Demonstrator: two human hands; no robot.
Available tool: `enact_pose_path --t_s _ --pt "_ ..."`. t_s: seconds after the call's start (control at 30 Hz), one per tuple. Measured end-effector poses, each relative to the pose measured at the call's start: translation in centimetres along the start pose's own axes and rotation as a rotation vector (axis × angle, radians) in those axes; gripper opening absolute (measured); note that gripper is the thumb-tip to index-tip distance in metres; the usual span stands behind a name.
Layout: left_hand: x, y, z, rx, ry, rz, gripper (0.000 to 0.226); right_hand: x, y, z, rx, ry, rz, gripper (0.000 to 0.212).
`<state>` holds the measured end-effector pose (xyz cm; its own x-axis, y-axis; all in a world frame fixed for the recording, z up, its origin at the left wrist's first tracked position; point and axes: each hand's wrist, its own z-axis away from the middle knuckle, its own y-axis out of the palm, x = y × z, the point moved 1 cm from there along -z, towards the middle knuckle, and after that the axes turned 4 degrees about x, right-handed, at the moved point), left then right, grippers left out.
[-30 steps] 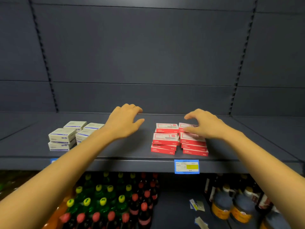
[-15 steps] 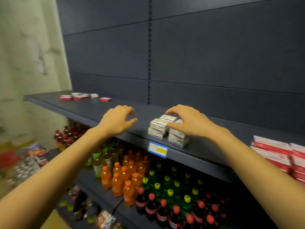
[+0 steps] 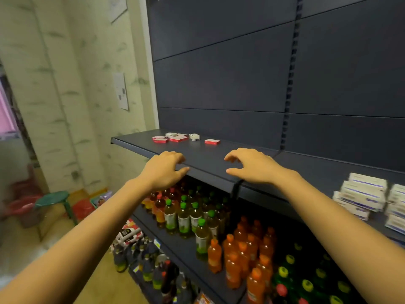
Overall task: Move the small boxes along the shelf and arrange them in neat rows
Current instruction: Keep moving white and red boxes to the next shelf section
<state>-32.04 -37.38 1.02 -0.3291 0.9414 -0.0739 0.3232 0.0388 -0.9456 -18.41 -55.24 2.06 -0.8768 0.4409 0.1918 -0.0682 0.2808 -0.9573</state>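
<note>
Shelf (image 3: 219,160) carries loose boxes (image 3: 178,138) at its far end, well apart from left hand (image 3: 163,170) and right hand (image 3: 252,166), both empty, fingers loosely curled. Boxes look light, stiff: pinch long sides.

shelf (image 3: 208,156): loose boxes (image 3: 178,138) far left end; stacked boxes (image 3: 361,194) right end
hands: left hand (image 3: 163,170), right hand (image 3: 252,165) at front edge, between both groups
below: bottles (image 3: 197,216) on lower shelf (image 3: 188,249)

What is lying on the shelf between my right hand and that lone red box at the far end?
Nothing: in the head view, only bare dark shelf separates the right hand from the lone red box.
</note>
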Motion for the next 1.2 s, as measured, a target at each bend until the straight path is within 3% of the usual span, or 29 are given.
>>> enact_pose_path --t_s 0.47,0.9,1.2 --pt "14.6 3.6 -9.1 0.018 -0.048 0.005 0.042 4.9 5.8 -17.8 0.049 -0.013 0.039 0.043" --pt "25.1 7.7 -24.4 0.061 -0.068 -0.009 0.039 2.1 8.6 -37.8 0.029 0.041 0.096 0.041" --pt "31.3 11.3 -31.2 0.143 -0.030 0.051 0.037 0.6 12.7 -46.8 0.097 0.160 0.134 0.043"
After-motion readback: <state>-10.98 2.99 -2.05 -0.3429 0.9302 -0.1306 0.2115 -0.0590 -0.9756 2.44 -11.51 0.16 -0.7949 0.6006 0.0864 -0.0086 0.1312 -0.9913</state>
